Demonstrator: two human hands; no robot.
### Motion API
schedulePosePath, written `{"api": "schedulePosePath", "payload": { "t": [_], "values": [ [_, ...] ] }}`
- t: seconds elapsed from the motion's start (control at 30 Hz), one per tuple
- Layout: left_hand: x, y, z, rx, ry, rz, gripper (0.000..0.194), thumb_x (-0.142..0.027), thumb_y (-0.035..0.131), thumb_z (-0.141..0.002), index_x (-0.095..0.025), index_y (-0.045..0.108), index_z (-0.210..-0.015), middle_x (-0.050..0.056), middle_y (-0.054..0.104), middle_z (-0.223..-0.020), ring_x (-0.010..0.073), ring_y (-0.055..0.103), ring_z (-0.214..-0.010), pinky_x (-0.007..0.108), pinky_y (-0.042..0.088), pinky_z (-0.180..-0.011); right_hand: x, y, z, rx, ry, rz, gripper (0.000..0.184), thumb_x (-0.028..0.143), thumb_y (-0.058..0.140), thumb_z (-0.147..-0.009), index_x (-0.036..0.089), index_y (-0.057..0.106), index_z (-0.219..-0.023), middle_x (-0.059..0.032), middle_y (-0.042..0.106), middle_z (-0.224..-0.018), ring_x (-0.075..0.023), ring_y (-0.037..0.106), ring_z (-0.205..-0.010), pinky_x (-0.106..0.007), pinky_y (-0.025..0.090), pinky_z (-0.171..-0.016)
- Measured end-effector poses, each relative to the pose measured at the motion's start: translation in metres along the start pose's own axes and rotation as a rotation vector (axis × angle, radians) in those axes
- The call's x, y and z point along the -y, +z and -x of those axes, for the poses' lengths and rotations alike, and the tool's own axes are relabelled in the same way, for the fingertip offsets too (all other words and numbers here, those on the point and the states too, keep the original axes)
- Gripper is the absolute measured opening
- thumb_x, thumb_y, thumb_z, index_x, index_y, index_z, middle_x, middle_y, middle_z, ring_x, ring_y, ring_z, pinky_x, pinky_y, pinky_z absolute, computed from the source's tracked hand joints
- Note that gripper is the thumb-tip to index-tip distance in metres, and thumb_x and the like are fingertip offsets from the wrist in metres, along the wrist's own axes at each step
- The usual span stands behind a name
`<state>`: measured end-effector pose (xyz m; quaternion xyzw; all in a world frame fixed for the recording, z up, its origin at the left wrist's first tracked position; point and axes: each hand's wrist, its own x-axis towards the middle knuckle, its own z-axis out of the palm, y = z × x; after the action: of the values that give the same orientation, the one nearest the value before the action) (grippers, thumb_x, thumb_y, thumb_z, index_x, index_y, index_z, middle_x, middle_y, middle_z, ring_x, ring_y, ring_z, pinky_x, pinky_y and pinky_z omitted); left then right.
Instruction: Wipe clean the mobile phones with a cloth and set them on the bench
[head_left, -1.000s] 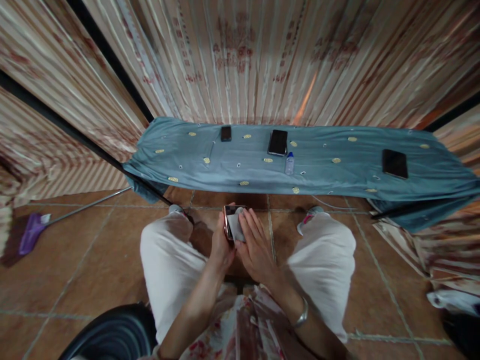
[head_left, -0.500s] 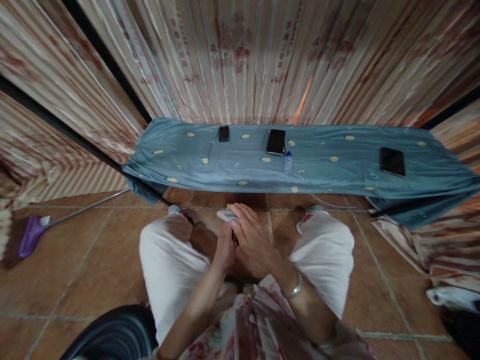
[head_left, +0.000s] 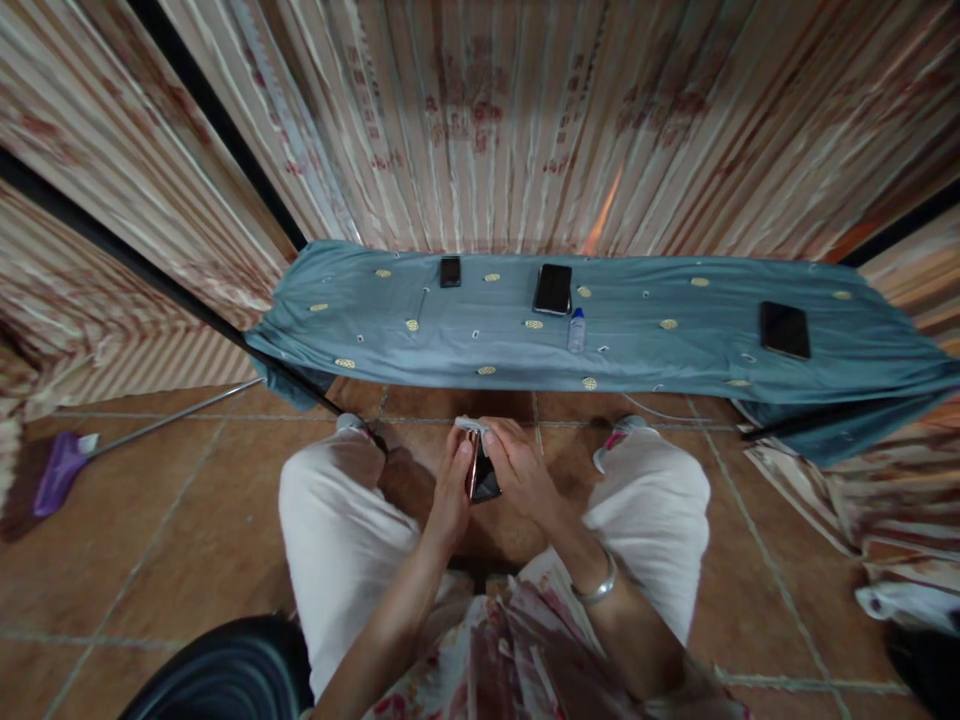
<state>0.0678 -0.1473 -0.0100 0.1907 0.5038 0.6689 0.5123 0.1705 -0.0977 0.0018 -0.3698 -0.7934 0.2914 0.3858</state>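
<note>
Between my knees, my left hand (head_left: 453,482) grips a dark, shiny smartphone (head_left: 486,482) by its left side, with the thumb along the edge. A small white cloth (head_left: 472,425) lies over the phone's far end. My right hand (head_left: 519,466) presses that cloth against the phone with closed fingers, and a bracelet sits on its wrist. Part of the cloth and the far end of the phone are hidden by my fingers.
Ahead stands a bench under a blue-green cloth (head_left: 360,300). On it lie a small dark device (head_left: 450,271), a black tablet-like device (head_left: 553,288), a blue-capped bottle (head_left: 577,331) and another dark device (head_left: 784,330). A purple broom (head_left: 60,475) lies left; a black round container (head_left: 225,680) stands near.
My right hand has shifted right and turned, uncovering the phone's dark face. The white cloth has moved right, from beyond my left fingers to the phone's far end.
</note>
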Motion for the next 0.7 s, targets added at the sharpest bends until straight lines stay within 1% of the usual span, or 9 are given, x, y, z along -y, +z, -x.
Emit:
{"api": "schedulePosePath", "payload": {
  "t": [0.1,0.17,0.27,0.4,0.5,0.6,0.7],
  "values": [
    [-0.007,0.003,0.002,0.010,-0.043,0.025,0.020,-0.022,0.068,-0.077,-0.023,0.071,-0.097,0.005,0.064,-0.125,0.0231,0.042,-0.135,0.029,0.030,-0.111,0.008,-0.002,-0.005,0.037,-0.053,-0.003,0.037,0.028,0.030,-0.100,0.022,0.059,-0.122,-0.0078,0.068,-0.107,-0.0215,0.061,-0.102,-0.039,0.049,-0.093],
    [-0.012,0.005,0.003,0.015,-0.048,0.031,0.016,-0.019,0.070,-0.075,-0.022,0.071,-0.090,0.005,0.066,-0.122,0.0248,0.044,-0.133,0.030,0.032,-0.111,0.009,-0.003,-0.007,0.054,-0.064,-0.013,0.037,0.028,0.030,-0.100,0.023,0.059,-0.122,-0.0073,0.068,-0.106,-0.0212,0.061,-0.101,-0.038,0.050,-0.093],
    [-0.016,0.004,0.004,0.033,-0.008,0.033,0.018,-0.024,0.069,-0.077,-0.021,0.071,-0.094,0.005,0.067,-0.119,0.0250,0.049,-0.127,0.030,0.034,-0.108,0.005,-0.005,-0.006,0.065,-0.033,-0.031,0.037,0.028,0.028,-0.100,0.022,0.061,-0.117,-0.0070,0.068,-0.105,-0.0205,0.061,-0.101,-0.037,0.050,-0.093],
    [-0.010,0.001,0.001,0.038,0.000,0.091,0.034,-0.040,0.065,-0.080,-0.021,0.067,-0.109,0.005,0.068,-0.116,0.0237,0.055,-0.120,0.030,0.041,-0.101,-0.004,-0.006,0.001,0.056,0.090,-0.077,0.039,0.032,0.028,-0.100,0.020,0.063,-0.112,-0.0089,0.068,-0.106,-0.0221,0.061,-0.104,-0.040,0.048,-0.095],
    [-0.008,0.001,-0.001,0.065,-0.037,0.168,0.048,-0.051,0.059,-0.081,-0.020,0.062,-0.117,0.006,0.069,-0.113,0.0234,0.059,-0.113,0.032,0.044,-0.096,-0.008,0.000,0.008,0.018,0.224,-0.199,0.041,0.036,0.027,-0.101,0.021,0.058,-0.123,-0.0081,0.066,-0.118,-0.0210,0.060,-0.111,-0.038,0.047,-0.099],
    [-0.010,0.005,-0.002,0.071,-0.096,0.209,0.051,-0.052,0.058,-0.081,-0.021,0.058,-0.121,0.006,0.070,-0.109,0.0227,0.063,-0.106,0.033,0.046,-0.092,-0.006,0.010,0.014,-0.047,0.328,-0.304,0.046,0.040,0.027,-0.100,0.024,0.046,-0.138,-0.0060,0.057,-0.136,-0.0204,0.054,-0.124,-0.037,0.044,-0.104],
    [-0.015,0.009,-0.004,0.060,-0.123,0.223,0.045,-0.048,0.059,-0.081,-0.022,0.061,-0.118,0.005,0.071,-0.106,0.0225,0.065,-0.103,0.032,0.048,-0.088,-0.001,0.020,0.017,-0.076,0.380,-0.325,0.050,0.043,0.028,-0.099,0.023,0.038,-0.144,-0.0053,0.047,-0.146,-0.0210,0.045,-0.134,-0.039,0.037,-0.111]
  ]
}}
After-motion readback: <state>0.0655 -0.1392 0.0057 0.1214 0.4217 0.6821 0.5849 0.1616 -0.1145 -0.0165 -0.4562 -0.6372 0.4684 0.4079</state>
